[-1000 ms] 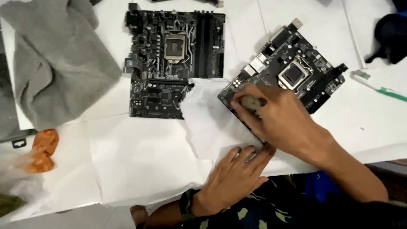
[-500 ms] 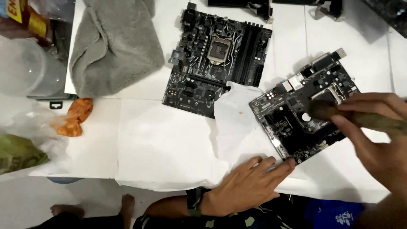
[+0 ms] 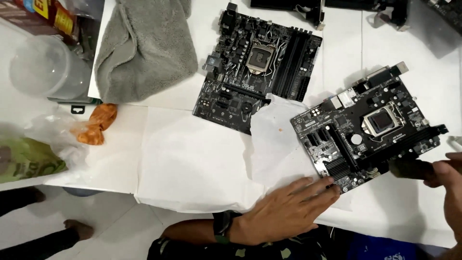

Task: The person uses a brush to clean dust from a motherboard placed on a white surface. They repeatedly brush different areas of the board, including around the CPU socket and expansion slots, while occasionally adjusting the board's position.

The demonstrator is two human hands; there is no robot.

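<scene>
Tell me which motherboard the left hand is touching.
The tilted right-hand motherboard: the left hand rests fingertips at its near corner. The other motherboard lies untouched beside the grey towel.

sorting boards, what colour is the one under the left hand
Black board, with a silver socket; head view shows it best.

We count two motherboards: one black motherboard (image 3: 260,67) farther back on the desk (image 3: 346,43) and one tilted motherboard (image 3: 368,132) nearer us. There is one grey cloth (image 3: 144,48), one clear plastic cup (image 3: 48,67), and two orange lumps (image 3: 96,124) inside one clear bag (image 3: 45,130). We see two hands: one left hand (image 3: 288,209) and one right hand (image 3: 447,185).
</scene>
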